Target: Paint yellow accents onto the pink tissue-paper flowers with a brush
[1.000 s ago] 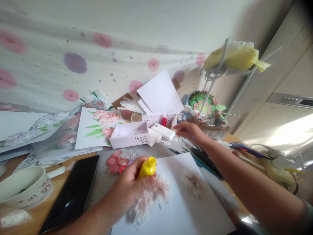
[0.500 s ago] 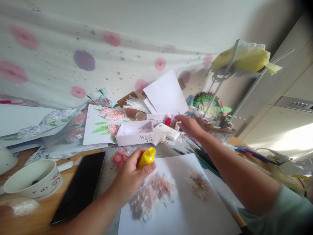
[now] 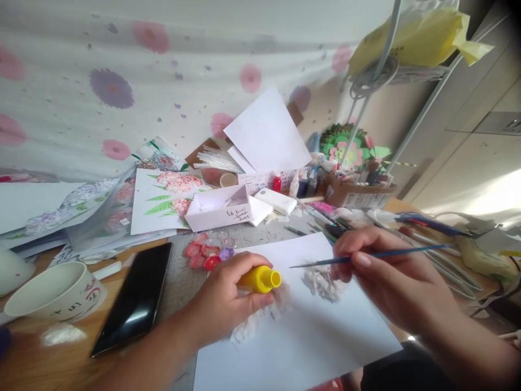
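Observation:
My left hand [image 3: 228,296] is closed around a small yellow bottle [image 3: 258,279], which tilts to the right with its uncapped mouth showing. In my right hand [image 3: 394,277] a thin blue paintbrush [image 3: 376,254] is pinched between thumb and fingers. The brush tip points left, a short way from the bottle's mouth and apart from it. Beneath both hands lies a white sheet of paper [image 3: 309,336] bearing pale flower clusters. One cluster [image 3: 323,285] shows under the brush; the other [image 3: 254,326] is partly hidden by my left hand.
Left stand a white bowl [image 3: 61,293] and a black phone [image 3: 134,296]. Small red dishes [image 3: 201,252] lie behind my left hand. Farther back are a white open box [image 3: 220,209], a red bottle [image 3: 277,183], a flower picture [image 3: 163,198] and a cardboard box of tools [image 3: 360,193].
My right hand has come back from the small bottles at the rear and now holds a paintbrush. The yellow bottle has tipped further to the right. The view has shifted slightly.

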A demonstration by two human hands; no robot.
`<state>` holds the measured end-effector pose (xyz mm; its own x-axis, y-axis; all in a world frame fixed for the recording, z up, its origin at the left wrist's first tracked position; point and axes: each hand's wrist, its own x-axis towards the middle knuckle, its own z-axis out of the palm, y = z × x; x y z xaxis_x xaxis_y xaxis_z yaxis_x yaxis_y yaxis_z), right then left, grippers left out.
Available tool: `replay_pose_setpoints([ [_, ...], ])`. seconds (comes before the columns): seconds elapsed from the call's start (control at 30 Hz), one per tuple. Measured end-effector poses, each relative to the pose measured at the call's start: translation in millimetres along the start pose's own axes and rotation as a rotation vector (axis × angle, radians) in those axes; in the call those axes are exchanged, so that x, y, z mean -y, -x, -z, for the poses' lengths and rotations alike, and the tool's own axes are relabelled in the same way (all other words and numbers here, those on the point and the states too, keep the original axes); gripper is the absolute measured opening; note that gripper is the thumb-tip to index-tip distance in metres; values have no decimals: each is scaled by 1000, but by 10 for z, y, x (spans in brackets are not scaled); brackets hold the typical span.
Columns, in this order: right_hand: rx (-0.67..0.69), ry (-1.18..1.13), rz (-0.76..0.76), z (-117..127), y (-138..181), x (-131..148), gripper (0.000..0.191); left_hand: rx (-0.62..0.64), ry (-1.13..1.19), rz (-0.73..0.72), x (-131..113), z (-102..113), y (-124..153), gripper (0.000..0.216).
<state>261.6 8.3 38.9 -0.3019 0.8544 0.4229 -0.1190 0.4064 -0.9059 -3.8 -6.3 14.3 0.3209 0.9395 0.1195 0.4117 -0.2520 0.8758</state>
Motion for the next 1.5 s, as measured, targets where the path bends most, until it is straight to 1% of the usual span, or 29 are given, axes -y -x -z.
replay_pose_setpoints([
  [0.03,8,-10,-16,-15,0,4,4,-2,-2,2,4,-5,-4,26],
  [0.1,35,53,-2,-43,1,22,3,-16,-10,1,13,-8,-12,27],
  [0.27,43,313,145,-82,-8,86,7,-27,-35,-18,36,5,-11,25],
  [0.4,115,477,258,-99,-35,115,5,-37,-72,-49,65,8,-14,26],
  [0.57,200,603,382,-137,-74,184,9,-48,-135,-112,102,5,-35,27],
  [0.67,220,655,410,-153,-76,234,10,-82,-165,-157,117,5,-45,27],
  [0.77,217,679,397,-141,-51,244,7,-104,-204,-206,124,6,-51,27],
  [0.87,246,679,389,-104,-13,220,5,-117,-243,-257,126,8,-50,27],
  [1.0,280,674,394,-69,13,197,10,-120,-285,-292,136,9,-44,28],
  [1.17,328,665,400,-64,3,198,20,-124,-306,-303,165,14,-57,30],
  [1.5,335,642,398,-37,-5,179,29,-125,-293,-260,161,3,-54,30],
])
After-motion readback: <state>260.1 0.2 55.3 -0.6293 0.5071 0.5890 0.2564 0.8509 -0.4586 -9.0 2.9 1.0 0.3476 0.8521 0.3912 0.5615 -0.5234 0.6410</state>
